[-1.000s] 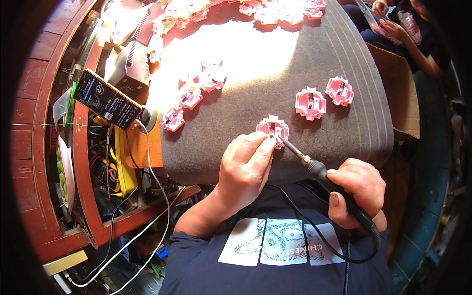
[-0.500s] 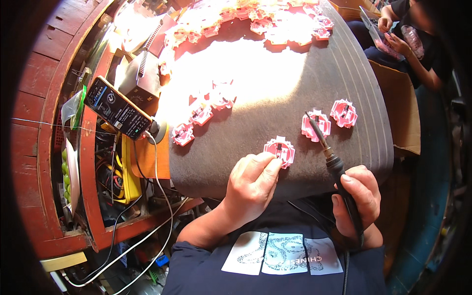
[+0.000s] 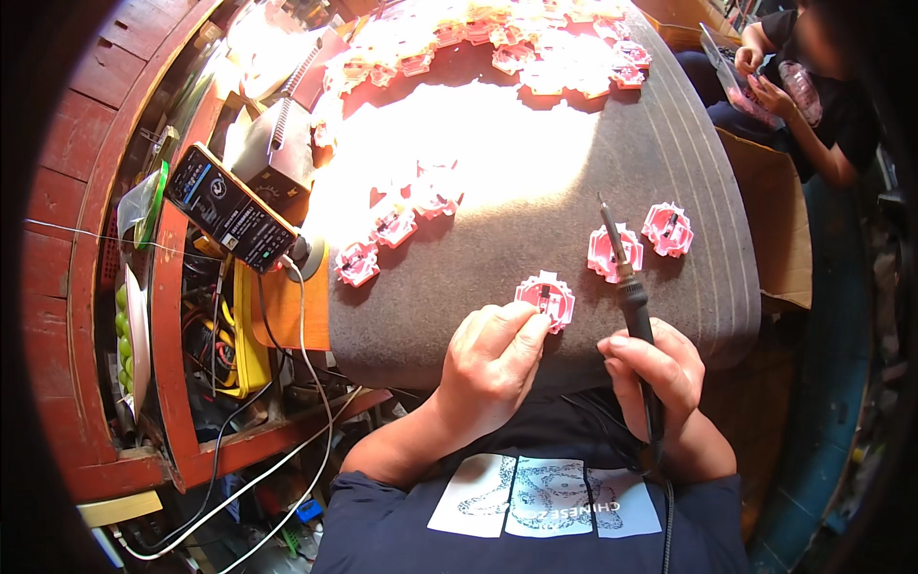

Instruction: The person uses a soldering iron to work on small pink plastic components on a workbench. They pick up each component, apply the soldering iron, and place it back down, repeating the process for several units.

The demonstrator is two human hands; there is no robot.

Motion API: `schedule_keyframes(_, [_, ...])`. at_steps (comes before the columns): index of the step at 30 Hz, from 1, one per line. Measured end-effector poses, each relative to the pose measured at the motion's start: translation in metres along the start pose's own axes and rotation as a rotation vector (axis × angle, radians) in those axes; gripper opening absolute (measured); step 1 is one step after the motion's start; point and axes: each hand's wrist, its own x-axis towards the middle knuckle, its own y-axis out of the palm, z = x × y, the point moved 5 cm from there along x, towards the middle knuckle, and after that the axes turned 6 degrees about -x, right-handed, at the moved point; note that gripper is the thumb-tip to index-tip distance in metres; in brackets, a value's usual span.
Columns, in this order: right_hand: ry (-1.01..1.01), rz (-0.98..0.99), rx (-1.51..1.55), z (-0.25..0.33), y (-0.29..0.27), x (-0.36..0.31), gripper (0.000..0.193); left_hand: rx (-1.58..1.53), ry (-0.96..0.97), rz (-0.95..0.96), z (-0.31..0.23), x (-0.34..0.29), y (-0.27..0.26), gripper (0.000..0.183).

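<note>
My left hand (image 3: pixel 495 356) is closed in a pinch, its fingertips at the near side of a pink plastic housing (image 3: pixel 558 291) with a black piece inside. What sits between those fingertips is hidden. In my right hand (image 3: pixel 677 371) is a soldering iron (image 3: pixel 637 304), gripped by its black handle with the metal tip pointing up and away. The iron's shaft passes in front of a second pink housing (image 3: pixel 601 256); whether they touch I cannot tell. Just right of that lies another pink housing (image 3: pixel 668 230).
More pink housings (image 3: pixel 393 224) lie left on the dark mat (image 3: pixel 497 253), with several along its glaring far end. A phone (image 3: pixel 229 209) on a stand, a grey box (image 3: pixel 277 153) and cables line the left. At far right, another person's hands (image 3: pixel 762 81) handle small parts.
My right hand and the soldering iron have shifted left, and the iron now stands more upright. My left hand keeps its pinch at the housing, nearly still.
</note>
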Motion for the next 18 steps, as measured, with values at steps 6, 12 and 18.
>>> schedule_keyframes(6, [0.081,0.025,0.008,-0.008,0.017,-0.001,0.047,-0.004,0.009,-0.005,0.001,-0.001,0.000,0.033])
schedule_keyframes(12, [0.122,0.044,-0.009,-0.006,0.027,0.003,0.056,0.004,0.020,-0.006,0.002,-0.002,0.001,0.035])
schedule_keyframes(18, [0.140,0.129,-0.070,-0.004,0.032,0.009,0.064,-0.009,0.025,-0.011,0.003,-0.003,0.001,0.035])
